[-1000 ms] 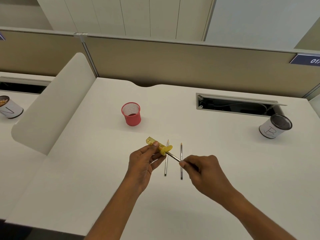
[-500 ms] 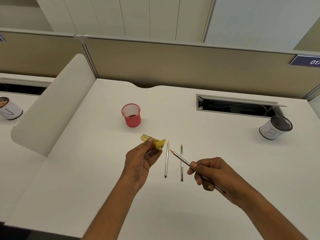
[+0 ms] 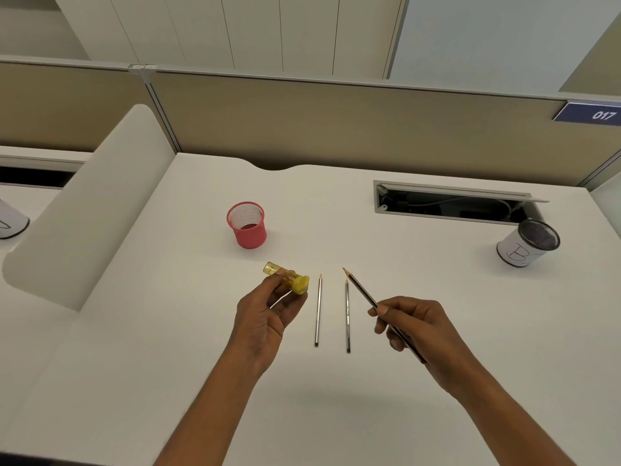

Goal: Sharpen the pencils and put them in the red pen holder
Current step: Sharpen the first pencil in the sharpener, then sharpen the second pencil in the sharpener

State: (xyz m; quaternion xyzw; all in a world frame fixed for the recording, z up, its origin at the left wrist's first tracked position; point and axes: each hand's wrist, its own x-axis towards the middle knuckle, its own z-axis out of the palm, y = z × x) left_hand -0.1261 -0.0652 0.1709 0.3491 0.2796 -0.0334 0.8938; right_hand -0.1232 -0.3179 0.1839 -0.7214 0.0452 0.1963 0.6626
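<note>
While the left hand (image 3: pixel 265 317) curls its fingers (image 3: pixel 289 307) round the yellow sharpener (image 3: pixel 289 280), opening turned rightward, the right hand (image 3: pixel 413 327) pinches a pencil (image 3: pixel 361 290) mid-shaft, tip raised clear, seemingly to check the point. Two more pencils (image 3: pixel 318 311) lie on the worktop (image 3: pixel 336 415) between both sets of fingers; the red pen holder (image 3: pixel 250 235) stands beyond the left fingers.

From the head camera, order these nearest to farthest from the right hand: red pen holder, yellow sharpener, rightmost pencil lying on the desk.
1. The rightmost lying pencil, just left of the right hand.
2. The yellow sharpener, farther left, held by the left hand.
3. The red pen holder, far back left.
</note>
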